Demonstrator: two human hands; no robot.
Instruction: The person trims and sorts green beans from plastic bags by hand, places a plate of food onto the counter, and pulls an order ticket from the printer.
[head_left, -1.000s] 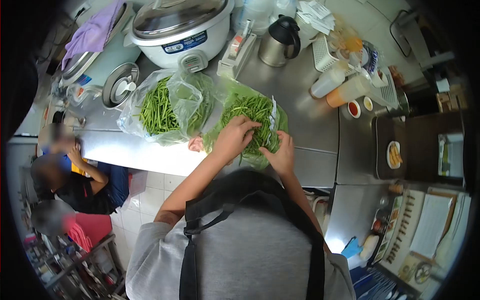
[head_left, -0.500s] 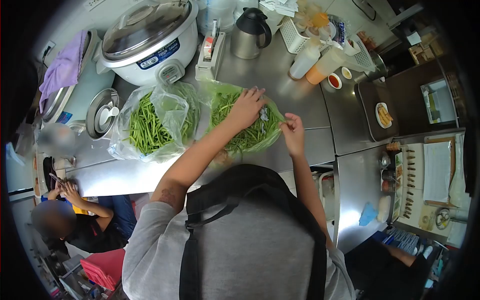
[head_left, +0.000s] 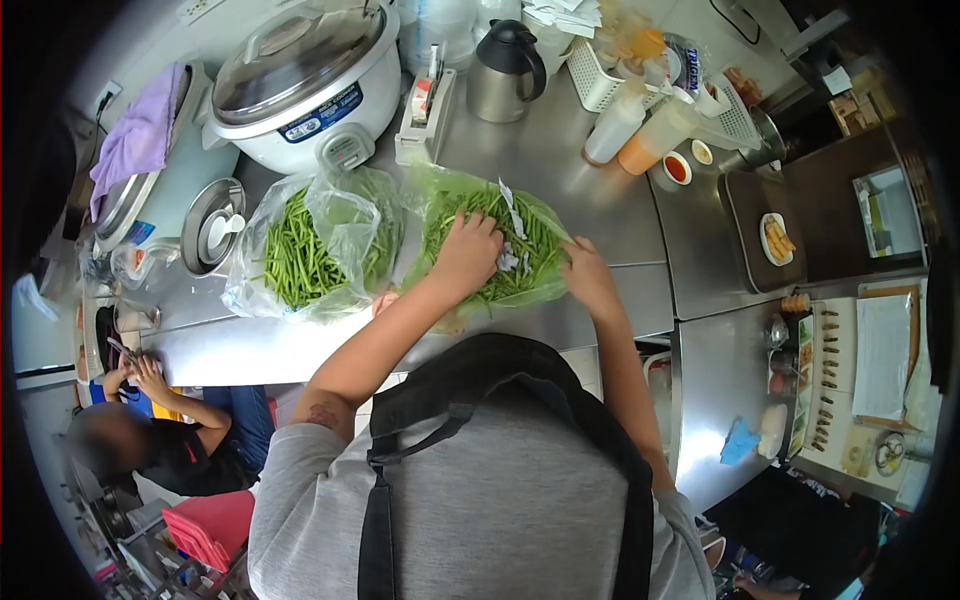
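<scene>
A green plastic bag (head_left: 432, 185) lies spread on the steel counter with cut green beans (head_left: 540, 245) inside. My left hand (head_left: 468, 255) reaches into it, fingers apart and pressed down on the beans. Crumpled white scraps, perhaps paper, (head_left: 508, 258) lie among the beans beside my fingertips. At the bag's right edge, my right hand (head_left: 592, 275) pinches the plastic. To the left stands a clear plastic bag (head_left: 245, 290) of more green beans (head_left: 300, 255), touched by neither hand.
Behind the bags stand a rice cooker (head_left: 300, 100), a tape dispenser (head_left: 425, 125) and a steel jug (head_left: 503, 75). Sauce bottles (head_left: 615, 125) and a red sauce dish (head_left: 677, 168) are at the back right. A seated person (head_left: 190, 430) is at the left.
My left hand has moved down and left over the beans, uncovering the white scraps. My right hand has turned inward at the bag's edge. The view has shifted slightly.
</scene>
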